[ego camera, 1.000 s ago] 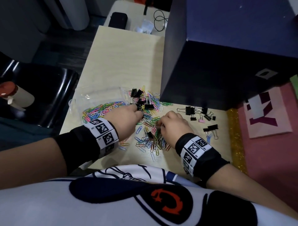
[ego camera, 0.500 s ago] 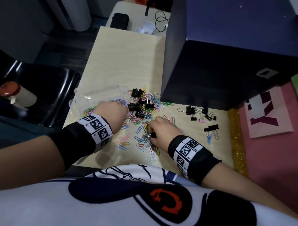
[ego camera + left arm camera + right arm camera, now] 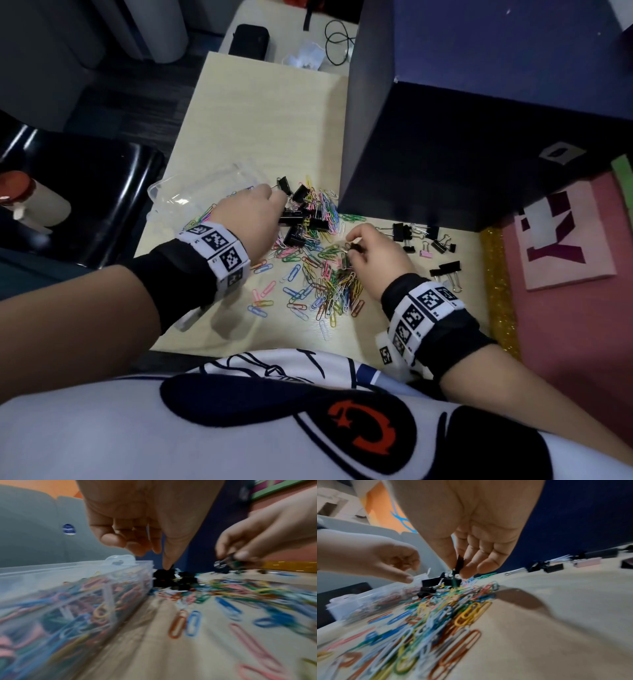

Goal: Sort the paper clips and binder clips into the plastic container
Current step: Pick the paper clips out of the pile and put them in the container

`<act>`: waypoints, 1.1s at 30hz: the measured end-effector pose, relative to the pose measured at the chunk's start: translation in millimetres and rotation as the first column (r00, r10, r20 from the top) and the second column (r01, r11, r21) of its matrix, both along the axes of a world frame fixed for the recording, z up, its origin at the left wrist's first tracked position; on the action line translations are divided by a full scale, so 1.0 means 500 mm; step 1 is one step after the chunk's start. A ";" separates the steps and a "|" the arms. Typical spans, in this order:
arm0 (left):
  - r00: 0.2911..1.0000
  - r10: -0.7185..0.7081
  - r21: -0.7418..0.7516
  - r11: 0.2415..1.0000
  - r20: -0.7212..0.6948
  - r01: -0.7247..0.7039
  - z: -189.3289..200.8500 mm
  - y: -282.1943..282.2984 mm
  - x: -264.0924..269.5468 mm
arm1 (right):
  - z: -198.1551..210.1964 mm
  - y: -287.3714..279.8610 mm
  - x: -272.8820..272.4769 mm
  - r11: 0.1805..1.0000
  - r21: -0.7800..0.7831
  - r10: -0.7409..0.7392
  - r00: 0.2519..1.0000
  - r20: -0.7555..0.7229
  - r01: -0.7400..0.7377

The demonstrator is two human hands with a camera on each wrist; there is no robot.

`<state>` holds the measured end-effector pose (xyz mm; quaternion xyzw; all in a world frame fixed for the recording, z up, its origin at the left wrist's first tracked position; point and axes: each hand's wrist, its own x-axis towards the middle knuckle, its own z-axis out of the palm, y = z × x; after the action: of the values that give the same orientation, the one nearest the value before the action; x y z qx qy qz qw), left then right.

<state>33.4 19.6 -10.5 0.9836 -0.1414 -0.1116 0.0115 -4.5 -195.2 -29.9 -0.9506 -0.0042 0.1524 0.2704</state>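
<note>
A clear plastic container [image 3: 191, 192] [image 3: 68, 588] at the table's left edge holds coloured paper clips. Loose coloured paper clips [image 3: 329, 284] [image 3: 445, 615] lie spread in front of me. Black binder clips [image 3: 301, 222] are piled beside the container. My left hand [image 3: 274, 197] [image 3: 161, 561] hovers over that pile with its fingers curled. Its thumb tip touches a black clip, and whether it grips one is unclear. My right hand [image 3: 351, 245] [image 3: 458, 570] pinches a small black binder clip [image 3: 458, 563] just above the paper clips.
A tall dark blue box [image 3: 479, 137] walls off the table's back right. More binder clips [image 3: 442, 267], one of them pink, lie along its foot. A gold glitter strip [image 3: 496, 284] and a pink mat [image 3: 565, 240] lie right. A black chair [image 3: 85, 192] stands left.
My left hand went from the clip pile over the container, then on to the black binder clips. My right hand shifted left among the paper clips, then rose with a black binder clip.
</note>
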 end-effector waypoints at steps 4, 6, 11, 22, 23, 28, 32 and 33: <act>0.986 -0.108 0.051 0.992 -0.126 0.115 -0.012 -0.027 -0.042 | -0.009 -0.029 0.009 0.990 0.024 -0.139 0.989 -0.038 0.140; 0.978 -0.113 0.072 0.989 -0.177 0.127 -0.022 -0.031 -0.053 | -0.014 -0.029 0.006 0.988 0.059 -0.137 0.988 -0.063 0.141; 0.960 -0.111 0.128 0.981 -0.256 0.148 -0.032 -0.028 -0.066 | -0.015 -0.019 -0.002 0.992 0.085 -0.098 0.995 -0.001 0.098; 0.905 -0.287 0.028 0.950 -0.314 0.311 -0.027 -0.046 -0.060 | -0.019 -0.063 0.003 0.922 -0.230 -0.295 0.950 0.104 0.312; 0.911 -0.278 0.046 0.951 -0.306 0.306 -0.027 -0.044 -0.059 | -0.016 -0.061 0.000 0.930 -0.252 -0.246 0.962 0.118 0.269; 0.922 -0.265 0.081 0.951 -0.283 0.298 -0.031 -0.042 -0.060 | -0.022 -0.019 -0.017 0.985 -0.173 -0.005 0.999 -0.039 -0.002; 0.897 -0.299 0.040 0.943 -0.326 0.329 -0.032 -0.044 -0.068 | -0.023 0.017 -0.032 0.968 -0.181 0.148 0.978 -0.148 -0.174; 0.897 -0.294 0.045 0.944 -0.331 0.326 -0.030 -0.042 -0.068 | -0.023 0.021 -0.033 0.964 -0.166 0.182 0.970 -0.162 -0.208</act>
<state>-0.8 -1.3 -25.4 0.9165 -0.2869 -0.2769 -0.0329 -20.9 -184.5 -41.1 -0.9526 -0.0643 0.2469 0.1654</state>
